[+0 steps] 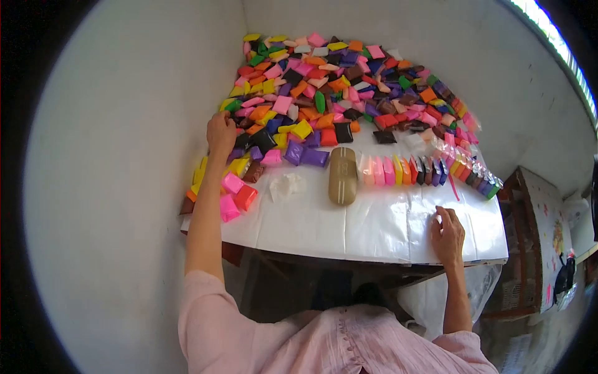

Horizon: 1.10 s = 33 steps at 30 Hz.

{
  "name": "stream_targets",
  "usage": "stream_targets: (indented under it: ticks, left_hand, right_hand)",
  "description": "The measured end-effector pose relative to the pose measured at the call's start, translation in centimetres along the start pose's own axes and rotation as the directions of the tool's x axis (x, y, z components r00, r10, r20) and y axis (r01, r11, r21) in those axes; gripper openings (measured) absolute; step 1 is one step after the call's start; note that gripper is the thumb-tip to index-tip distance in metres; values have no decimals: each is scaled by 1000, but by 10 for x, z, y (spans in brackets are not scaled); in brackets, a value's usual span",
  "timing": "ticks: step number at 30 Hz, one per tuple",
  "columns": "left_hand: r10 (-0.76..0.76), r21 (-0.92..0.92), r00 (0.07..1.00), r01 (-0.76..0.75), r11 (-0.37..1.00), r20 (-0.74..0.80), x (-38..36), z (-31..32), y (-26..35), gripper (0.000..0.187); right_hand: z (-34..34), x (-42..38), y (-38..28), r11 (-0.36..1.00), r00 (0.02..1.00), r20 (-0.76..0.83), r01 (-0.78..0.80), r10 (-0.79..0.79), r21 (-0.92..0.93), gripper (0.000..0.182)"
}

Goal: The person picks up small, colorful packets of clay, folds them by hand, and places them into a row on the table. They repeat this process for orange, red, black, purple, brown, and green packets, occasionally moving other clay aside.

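Note:
My left hand (221, 132) is stretched forward to the left edge of a big heap of small colourful packets (299, 87). Its fingers are curled down among the packets beside a green packet (233, 105), and whatever they hold is hidden. My right hand (448, 235) rests near the table's front right, fingers loosely bent and apart, with nothing seen in it. Beyond it stands a neat row of packets (405, 171) on edge, ordered by colour. A gold-brown oblong case (342, 176) lies at that row's left end.
A white sheet covers the table (299, 227). Clear wrapped packet rows (470, 165) and a pink strip (453, 187) lie at the right. Crumpled white material (287, 187) sits left of the case. A wall (124, 156) borders the left; a wooden shelf unit (529, 237) stands right.

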<state>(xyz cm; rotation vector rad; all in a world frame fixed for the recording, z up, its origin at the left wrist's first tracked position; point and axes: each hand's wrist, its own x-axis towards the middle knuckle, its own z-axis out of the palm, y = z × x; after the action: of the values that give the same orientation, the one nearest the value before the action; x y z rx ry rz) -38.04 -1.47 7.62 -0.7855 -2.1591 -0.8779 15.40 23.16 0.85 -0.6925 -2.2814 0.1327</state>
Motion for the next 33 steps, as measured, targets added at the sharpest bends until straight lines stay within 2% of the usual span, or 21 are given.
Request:
stream_targets:
  ticks: [2, 5, 8, 11, 14, 17, 20, 21, 22, 23, 25, 27, 29, 30, 31, 32, 33]
  left_hand:
    - [36, 44, 999, -35, 998, -17, 22, 17, -3, 30]
    - [44, 121, 998, -50, 991, 54, 46, 38, -15, 30]
    - [32, 203, 993, -54, 978, 111, 51, 46, -12, 24]
    - [79, 403, 990, -121, 907, 120, 54, 57, -17, 19]
    - [66, 472, 994, -102, 876, 92, 57, 67, -25, 17]
    - [37, 364, 999, -42, 931, 21, 60, 65, -31, 18]
    - [-175, -35, 984, 174, 984, -20, 59, 46, -23, 27]
    - [-251, -269, 965, 262, 927, 76, 54, 28, -10, 25]
    - [-300, -474, 934, 357, 805, 193, 40, 3, 16, 22]
    - [-318, -636, 891, 453, 625, 323, 21, -21, 46, 19]
    - [-171, -851, 877, 478, 215, 449, -28, -60, 104, 17]
    - [-130, -795, 790, 606, 17, 599, -79, -86, 162, 16]
    - [-22, -726, 727, 682, -86, 686, -133, -87, 192, 16]
    - [14, -676, 682, 726, -125, 731, -157, -84, 205, 16]
    - [53, -619, 634, 768, -164, 772, -180, -79, 217, 16]
    - [105, -590, 613, 786, -183, 783, -200, -70, 224, 20]
    - [89, -562, 573, 819, -120, 815, -214, -64, 234, 19]
  right_hand:
    - [-1, 2, -1, 998, 997, 50, -65, 64, 18, 26]
    - [-5, 3, -3, 997, 998, 53, -46, 43, 68, 24]
    - [-6, 5, -7, 994, 997, 51, -68, 64, 88, 23]
    - [-5, 5, -3, 994, 998, 37, -54, 51, 91, 24]
    - [-6, 6, -5, 993, 997, 49, -62, 57, 102, 24]
    - [-9, 6, -8, 990, 996, 58, -72, 66, 118, 24]
    - [-8, 5, -5, 990, 997, 58, -64, 58, 124, 22]
    - [-7, 5, -4, 991, 997, 53, -57, 51, 122, 22]
    - [-7, 5, -3, 992, 998, 51, -53, 47, 117, 21]
    - [-6, 4, -3, 992, 998, 51, -53, 47, 115, 20]
    - [-5, 3, -2, 992, 997, 57, -67, 61, 104, 19]
    - [-3, 3, 0, 996, 998, 40, -56, 53, 67, 17]
    - [-1, 0, 5, 993, 996, 47, -74, 70, 92, 20]
    - [-4, 1, 2, 995, 998, 30, -53, 51, 86, 20]
    - [-11, 3, -8, 988, 995, 33, -98, 94, 117, 20]
    - [-10, 2, -6, 998, 999, -46, -9, 12, 70, 21]
    - [-10, 1, -11, 993, 994, -106, 26, -13, 118, 27]
